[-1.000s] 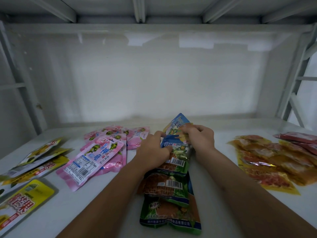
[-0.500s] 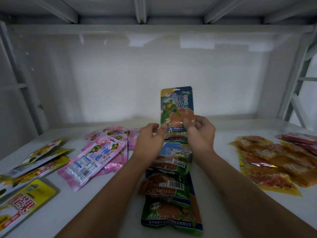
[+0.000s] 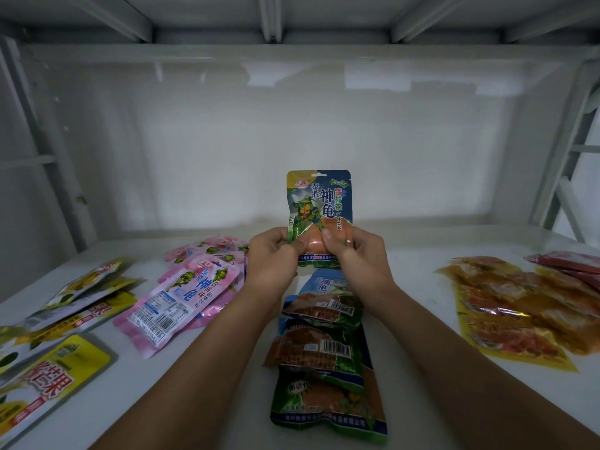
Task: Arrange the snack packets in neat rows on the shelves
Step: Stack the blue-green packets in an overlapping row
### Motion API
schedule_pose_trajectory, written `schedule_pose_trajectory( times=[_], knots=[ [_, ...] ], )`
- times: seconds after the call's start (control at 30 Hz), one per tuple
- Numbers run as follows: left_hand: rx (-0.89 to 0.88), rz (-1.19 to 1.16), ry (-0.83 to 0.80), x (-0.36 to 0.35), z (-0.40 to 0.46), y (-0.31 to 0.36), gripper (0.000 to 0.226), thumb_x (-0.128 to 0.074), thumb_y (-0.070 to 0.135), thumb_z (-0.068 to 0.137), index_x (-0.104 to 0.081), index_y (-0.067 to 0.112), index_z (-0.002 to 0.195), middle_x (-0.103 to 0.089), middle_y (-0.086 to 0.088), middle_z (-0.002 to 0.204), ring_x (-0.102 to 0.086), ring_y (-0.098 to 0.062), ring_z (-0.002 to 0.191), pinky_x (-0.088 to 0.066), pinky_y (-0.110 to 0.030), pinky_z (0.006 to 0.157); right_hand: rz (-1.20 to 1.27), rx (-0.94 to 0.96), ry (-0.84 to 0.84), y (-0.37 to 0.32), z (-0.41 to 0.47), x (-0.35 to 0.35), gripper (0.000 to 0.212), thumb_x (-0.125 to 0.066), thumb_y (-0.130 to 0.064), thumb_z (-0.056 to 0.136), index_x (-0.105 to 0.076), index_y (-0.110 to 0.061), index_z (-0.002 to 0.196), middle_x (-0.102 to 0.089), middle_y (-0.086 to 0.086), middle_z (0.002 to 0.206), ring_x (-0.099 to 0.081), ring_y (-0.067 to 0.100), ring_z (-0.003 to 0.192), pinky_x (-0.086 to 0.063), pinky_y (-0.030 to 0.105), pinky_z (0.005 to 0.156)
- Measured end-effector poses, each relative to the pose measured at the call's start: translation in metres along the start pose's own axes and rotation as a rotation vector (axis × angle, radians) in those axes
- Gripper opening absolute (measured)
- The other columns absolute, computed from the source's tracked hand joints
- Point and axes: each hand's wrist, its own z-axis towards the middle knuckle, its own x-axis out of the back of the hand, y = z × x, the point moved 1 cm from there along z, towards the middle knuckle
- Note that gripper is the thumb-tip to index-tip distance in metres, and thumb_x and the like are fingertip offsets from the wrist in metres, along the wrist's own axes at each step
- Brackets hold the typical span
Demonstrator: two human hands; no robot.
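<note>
Both hands hold a blue-green turtle snack packet (image 3: pixel 319 203) upright above the white shelf (image 3: pixel 224 349). My left hand (image 3: pixel 271 263) pinches its lower left edge and my right hand (image 3: pixel 360 261) pinches its lower right. Below them a row of blue-green packets (image 3: pixel 324 355) runs toward me, overlapping one another. A heap of pink turtle packets (image 3: pixel 188 287) lies to the left.
Yellow packets (image 3: pixel 45 378) lie scattered at the far left edge. Orange-yellow packets (image 3: pixel 519 306) and red packets (image 3: pixel 571 264) lie at the right. The shelf's back wall (image 3: pixel 292 141) and metal uprights (image 3: pixel 58 177) close in the space.
Both hands have lifted the blue-green packet off the far end of the row and turned it upright, front face toward me. The other packets have stayed put.
</note>
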Motion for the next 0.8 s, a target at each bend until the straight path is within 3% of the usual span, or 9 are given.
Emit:
schedule_pose_trajectory(
  times=[0.07, 0.2, 0.33, 0.43, 0.53, 0.63, 0.73, 0.8],
  knots=[
    [-0.010, 0.036, 0.005, 0.0001, -0.0008, 0.0009, 0.023, -0.064, 0.007, 0.100, -0.068, 0.013, 0.078, -0.069, -0.005, 0.077, -0.058, -0.009, 0.064, -0.044, -0.018, 0.052, -0.042, 0.017, 0.006, 0.0021, 0.0001, -0.0006, 0.017, -0.064, -0.018, 0.103, -0.075, -0.005, 0.107, -0.078, 0.011, 0.098, -0.076, 0.026, 0.094, -0.061, 0.050, 0.091],
    [0.062, 0.012, -0.027, -0.0021, -0.0028, 0.0022, 0.014, -0.062, 0.018, 0.101, -0.073, 0.018, 0.093, -0.074, -0.001, 0.085, -0.063, -0.015, 0.078, -0.047, -0.029, 0.064, -0.115, 0.069, 0.008, 0.0037, -0.0001, -0.0015, 0.024, -0.061, -0.019, 0.105, -0.072, 0.002, 0.103, -0.077, 0.016, 0.095, -0.075, 0.031, 0.091, -0.061, 0.055, 0.086],
    [0.097, -0.027, -0.055, -0.0023, -0.0023, 0.0027, 0.015, -0.063, 0.027, 0.104, -0.076, 0.021, 0.097, -0.076, 0.003, 0.080, -0.065, -0.014, 0.070, -0.048, -0.029, 0.064, -0.089, 0.075, 0.015, 0.0034, 0.0013, -0.0002, 0.030, -0.066, -0.030, 0.101, -0.073, -0.002, 0.094, -0.076, 0.018, 0.091, -0.074, 0.041, 0.090, -0.059, 0.062, 0.085],
    [0.127, -0.069, -0.059, 0.0003, 0.0001, 0.0027, 0.014, -0.067, 0.030, 0.101, -0.076, 0.021, 0.103, -0.075, 0.004, 0.079, -0.065, -0.013, 0.067, -0.047, -0.028, 0.061, -0.021, 0.034, -0.025, -0.0009, -0.0009, -0.0016, 0.037, -0.059, -0.041, 0.105, -0.076, -0.009, 0.098, -0.079, 0.012, 0.093, -0.077, 0.031, 0.091, -0.062, 0.052, 0.088],
    [0.167, -0.103, -0.064, 0.0024, 0.0007, 0.0031, 0.011, -0.069, 0.029, 0.100, -0.074, 0.020, 0.103, -0.074, 0.002, 0.079, -0.064, -0.015, 0.067, -0.046, -0.029, 0.060, -0.135, 0.082, -0.041, -0.0008, -0.0030, -0.0039, 0.046, -0.050, -0.042, 0.108, -0.072, -0.003, 0.099, -0.075, 0.019, 0.093, -0.074, 0.035, 0.090, -0.059, 0.049, 0.083],
    [0.165, -0.113, -0.043, 0.0033, 0.0021, 0.0021, 0.008, -0.068, 0.028, 0.100, -0.073, 0.021, 0.101, -0.074, 0.000, 0.079, -0.065, -0.015, 0.066, -0.046, -0.028, 0.059, -0.242, 0.151, -0.051, 0.0017, -0.0019, -0.0035, 0.034, -0.055, -0.034, 0.107, -0.069, -0.006, 0.093, -0.073, 0.018, 0.091, -0.071, 0.034, 0.088, -0.057, 0.043, 0.077],
    [0.148, -0.099, -0.011, 0.0034, 0.0027, 0.0017, 0.011, -0.064, 0.024, 0.103, -0.074, 0.019, 0.100, -0.076, -0.003, 0.082, -0.068, -0.015, 0.064, -0.048, -0.028, 0.060, -0.310, 0.188, -0.026, 0.0023, -0.0004, -0.0005, 0.032, -0.061, -0.034, 0.104, -0.071, -0.006, 0.091, -0.072, 0.017, 0.085, -0.067, 0.021, 0.073, -0.050, 0.029, 0.064],
    [0.150, -0.076, 0.009, 0.0030, 0.0036, 0.0014, 0.013, -0.062, 0.023, 0.104, -0.074, 0.019, 0.098, -0.077, -0.005, 0.085, -0.070, -0.017, 0.069, -0.051, -0.032, 0.065, -0.335, 0.211, -0.022, 0.0026, -0.0005, -0.0001, 0.035, -0.064, -0.037, 0.102, -0.072, -0.006, 0.089, -0.072, 0.014, 0.080, -0.067, 0.019, 0.070, -0.051, 0.031, 0.064]
  ],
)
